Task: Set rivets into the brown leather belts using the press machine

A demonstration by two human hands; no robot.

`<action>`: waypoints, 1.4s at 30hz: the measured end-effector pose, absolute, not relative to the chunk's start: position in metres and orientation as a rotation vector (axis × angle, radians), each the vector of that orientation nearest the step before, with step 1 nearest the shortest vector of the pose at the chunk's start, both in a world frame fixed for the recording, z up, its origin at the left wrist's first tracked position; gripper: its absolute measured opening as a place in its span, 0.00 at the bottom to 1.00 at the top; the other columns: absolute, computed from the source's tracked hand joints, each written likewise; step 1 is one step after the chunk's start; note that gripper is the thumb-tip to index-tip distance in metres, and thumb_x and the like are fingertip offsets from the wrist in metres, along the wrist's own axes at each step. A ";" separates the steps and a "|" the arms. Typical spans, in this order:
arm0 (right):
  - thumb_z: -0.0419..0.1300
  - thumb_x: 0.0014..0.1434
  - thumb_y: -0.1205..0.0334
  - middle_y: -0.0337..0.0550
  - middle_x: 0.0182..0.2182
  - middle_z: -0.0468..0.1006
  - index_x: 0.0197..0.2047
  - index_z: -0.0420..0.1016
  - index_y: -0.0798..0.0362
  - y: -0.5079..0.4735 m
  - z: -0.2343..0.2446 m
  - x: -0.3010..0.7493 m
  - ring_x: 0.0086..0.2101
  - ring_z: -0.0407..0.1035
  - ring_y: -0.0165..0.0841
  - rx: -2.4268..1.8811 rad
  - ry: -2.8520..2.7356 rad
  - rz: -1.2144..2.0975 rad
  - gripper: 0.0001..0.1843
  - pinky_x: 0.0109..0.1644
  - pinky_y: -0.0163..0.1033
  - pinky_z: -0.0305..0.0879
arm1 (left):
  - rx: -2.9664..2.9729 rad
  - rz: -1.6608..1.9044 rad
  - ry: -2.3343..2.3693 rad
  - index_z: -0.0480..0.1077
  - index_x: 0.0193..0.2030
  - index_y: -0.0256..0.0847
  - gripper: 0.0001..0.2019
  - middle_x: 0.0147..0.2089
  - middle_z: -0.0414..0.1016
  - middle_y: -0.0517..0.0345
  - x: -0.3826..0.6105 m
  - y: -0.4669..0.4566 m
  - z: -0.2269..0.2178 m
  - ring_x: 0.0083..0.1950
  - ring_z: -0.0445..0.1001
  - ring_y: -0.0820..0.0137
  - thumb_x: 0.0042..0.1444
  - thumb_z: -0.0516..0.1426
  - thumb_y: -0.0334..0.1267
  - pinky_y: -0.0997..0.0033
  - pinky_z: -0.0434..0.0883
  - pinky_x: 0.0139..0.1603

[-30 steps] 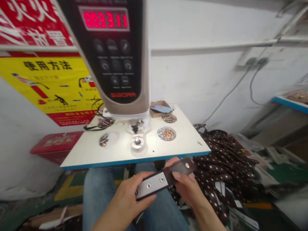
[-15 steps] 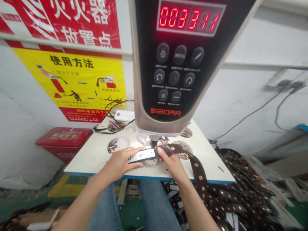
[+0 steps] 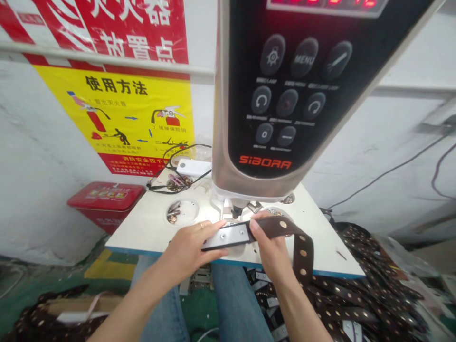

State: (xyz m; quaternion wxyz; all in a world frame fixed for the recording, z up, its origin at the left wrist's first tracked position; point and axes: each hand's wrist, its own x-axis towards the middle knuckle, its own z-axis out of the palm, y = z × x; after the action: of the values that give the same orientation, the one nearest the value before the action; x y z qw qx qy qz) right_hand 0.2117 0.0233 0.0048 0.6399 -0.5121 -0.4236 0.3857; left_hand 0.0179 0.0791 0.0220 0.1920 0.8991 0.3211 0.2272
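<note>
A dark brown belt (image 3: 303, 254) dotted with brass-coloured studs runs between my hands, with a silver metal plate (image 3: 231, 236) at its end. My left hand (image 3: 192, 243) grips the plate's left end between thumb and fingers. On the strap just right of the plate, my right hand (image 3: 272, 249) is closed, thumb on top. From there the belt bends and hangs over the table edge. The plate is held in front of the riveting head (image 3: 237, 211) of the SiBORA machine (image 3: 223, 142). Whether it touches the lower die cannot be made out.
The white table (image 3: 142, 232) has round wells with small metal parts (image 3: 174, 213). A white box (image 3: 194, 167) with black cord lies at the back left. Studded belts (image 3: 370, 280) are heaped at the right, more (image 3: 46, 308) at lower left. A red bin (image 3: 107, 195) stands left.
The view has shifted, so the machine appears larger and further right. Both hands have drawn the plate slightly toward me and rightward relative to the riveting head. Both keep their hold.
</note>
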 end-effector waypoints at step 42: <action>0.63 0.54 0.48 0.39 0.33 0.75 0.38 0.73 0.50 0.039 -0.011 0.240 0.36 0.68 0.38 -1.365 -1.098 0.895 0.15 0.42 0.41 0.62 | 2.534 0.541 1.035 0.67 0.61 0.46 0.26 0.55 0.75 0.51 0.019 0.119 0.012 0.55 0.74 0.58 0.57 0.60 0.51 0.64 0.71 0.53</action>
State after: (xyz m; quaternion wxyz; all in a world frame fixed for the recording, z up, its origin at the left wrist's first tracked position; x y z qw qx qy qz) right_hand 0.2396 0.0393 -0.0110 0.5541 -0.5775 -0.4646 0.3790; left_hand 0.0195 0.1193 0.0117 0.1748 0.8942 0.3652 0.1910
